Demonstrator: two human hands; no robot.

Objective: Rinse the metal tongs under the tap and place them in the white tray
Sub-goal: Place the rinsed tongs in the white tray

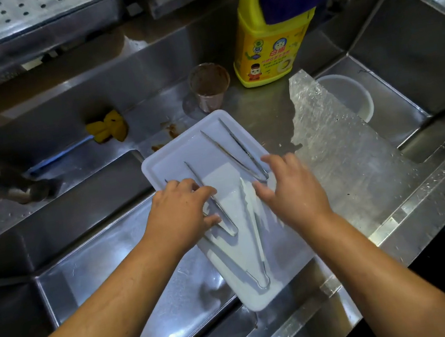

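Inspection at the counter (261,105): the white tray (169,161) lies on it, its near end overhanging the sink (113,255). Three metal tongs lie inside the tray. The left tongs (195,173) run under the left hand (184,210), whose curled fingers (204,191) and thumb pinch them. The far tongs (242,148) lie toward the tray's far end, and the near tongs (259,248) toward its near end. The right hand (289,187) is over the tray's right edge with fingers spread wide, holding nothing; contact with the far tongs cannot be told. Beyond the tray stand a cup (210,87) and a yellow bottle (264,48).
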